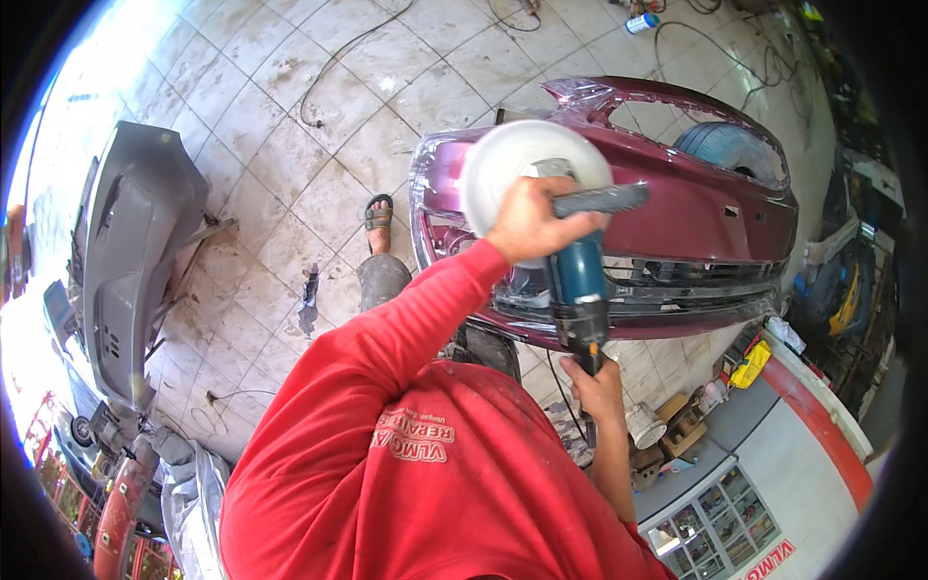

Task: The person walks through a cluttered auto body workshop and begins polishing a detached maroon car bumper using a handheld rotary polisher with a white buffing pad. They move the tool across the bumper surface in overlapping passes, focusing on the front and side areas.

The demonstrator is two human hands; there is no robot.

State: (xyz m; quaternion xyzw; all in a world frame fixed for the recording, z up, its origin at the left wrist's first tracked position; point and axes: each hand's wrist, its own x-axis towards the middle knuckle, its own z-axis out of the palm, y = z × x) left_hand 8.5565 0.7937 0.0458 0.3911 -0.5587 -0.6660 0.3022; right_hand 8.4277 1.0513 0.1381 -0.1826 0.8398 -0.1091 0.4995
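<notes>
My left hand [541, 220] grips the front of a blue and black polisher [580, 271], at the base of its black side handle [604, 198]. The side handle points to the right. Lower down, my right hand [596, 389] is closed round the tool's rear grip, where the cord hangs. A round white pad [530, 145], smeared as if spinning, covers the left part of a glossy maroon car bumper [667, 208]. Whether the pad touches the bumper is hard to tell from above. Part of the bumper lies hidden under the pad and the tool.
A grey bumper [145, 251] stands at the left. Behind the maroon one's opening shows a tire [720, 150]. Cables [333, 72] and a blue-white can [642, 23] lie on the tiled floor [271, 145]. A windowed white cabinet [720, 517] is at lower right.
</notes>
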